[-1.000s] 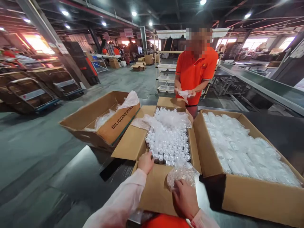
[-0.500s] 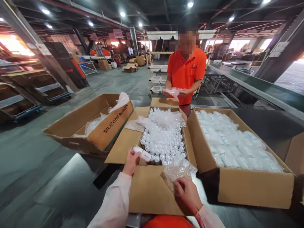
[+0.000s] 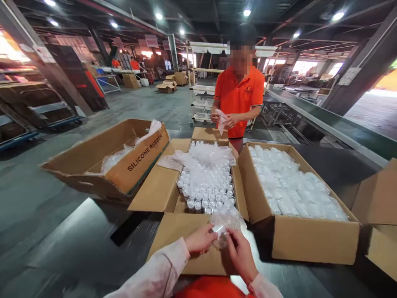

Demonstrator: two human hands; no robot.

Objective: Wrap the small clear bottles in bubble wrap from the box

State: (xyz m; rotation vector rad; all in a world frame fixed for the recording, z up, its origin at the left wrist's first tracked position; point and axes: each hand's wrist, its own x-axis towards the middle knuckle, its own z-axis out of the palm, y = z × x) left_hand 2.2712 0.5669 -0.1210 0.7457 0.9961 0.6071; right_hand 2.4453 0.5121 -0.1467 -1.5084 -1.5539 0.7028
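Note:
My left hand (image 3: 200, 239) and my right hand (image 3: 238, 250) meet over the near flap of the middle cardboard box (image 3: 173, 231). Between them is a small clear bottle (image 3: 218, 229); the left fingers pinch its end. My right hand grips a bubble-wrap bag (image 3: 228, 219) around the bottle. The box behind holds several upright clear bottles (image 3: 204, 188) under loose plastic film.
A box of bubble-wrapped pieces (image 3: 291, 186) stands to the right, another carton (image 3: 378, 215) at the far right. A "SILICONE RUBBER" box (image 3: 105, 159) sits left. A person in an orange shirt (image 3: 238, 97) stands opposite, handling a plastic bag.
My left hand lifted a bottle out of the box and brought it to the bubble-wrap bag in my right hand. The view shifted to the right.

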